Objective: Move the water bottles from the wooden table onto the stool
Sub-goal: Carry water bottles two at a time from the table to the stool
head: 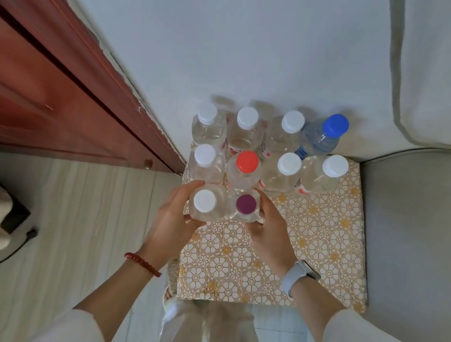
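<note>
seen from above, the square stool with a white and gold flower-patterned top (310,246) carries ten clear plastic water bottles, all upright and packed at its far left corner. the left hand (172,218) is wrapped around the clear bottle with a white cap (204,201), and the right hand (269,230) is wrapped around the clear bottle with a purple cap (246,204); the two bottles touch each other at the near edge of the cluster. just behind them stands a clear bottle with a red cap (247,161), and at the back right a bottle with a blue cap (336,125). scraps of red-and-white and blue label show low on some bottles, but no writing can be read.
</note>
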A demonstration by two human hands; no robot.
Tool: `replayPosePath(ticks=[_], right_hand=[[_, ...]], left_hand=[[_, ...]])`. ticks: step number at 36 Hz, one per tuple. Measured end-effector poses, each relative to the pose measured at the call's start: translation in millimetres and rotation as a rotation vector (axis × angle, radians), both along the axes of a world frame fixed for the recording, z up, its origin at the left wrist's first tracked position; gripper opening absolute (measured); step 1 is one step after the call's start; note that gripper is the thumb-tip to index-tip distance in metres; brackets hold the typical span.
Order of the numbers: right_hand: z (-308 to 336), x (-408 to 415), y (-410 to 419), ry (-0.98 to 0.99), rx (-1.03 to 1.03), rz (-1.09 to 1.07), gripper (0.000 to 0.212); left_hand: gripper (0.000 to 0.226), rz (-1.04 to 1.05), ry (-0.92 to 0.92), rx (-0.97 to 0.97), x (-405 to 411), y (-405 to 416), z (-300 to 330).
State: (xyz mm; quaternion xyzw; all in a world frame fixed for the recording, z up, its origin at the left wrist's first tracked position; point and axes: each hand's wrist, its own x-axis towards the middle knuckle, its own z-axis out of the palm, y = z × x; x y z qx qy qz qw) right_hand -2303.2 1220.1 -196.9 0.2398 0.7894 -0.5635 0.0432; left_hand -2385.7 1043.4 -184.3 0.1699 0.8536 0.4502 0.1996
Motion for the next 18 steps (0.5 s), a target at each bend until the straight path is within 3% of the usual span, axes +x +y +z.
replayPosePath(ticks=[9, 13, 18], right_hand=[[-2, -2, -6, 0.013, 0.081, 0.0, 0.062], [0, -1, -10, 0.032, 0.027, -0.061, 0.055], [7, 0, -15, 0.024, -0.013, -0.065, 0.063]], left_hand=[[0.07, 0.01, -0.007, -0.03, -2, -1, 2], [0.074, 0.049, -0.067, -0.014, 3, 2, 6], [0.077, 0.07, -0.07, -0.027, 9, 2, 7]])
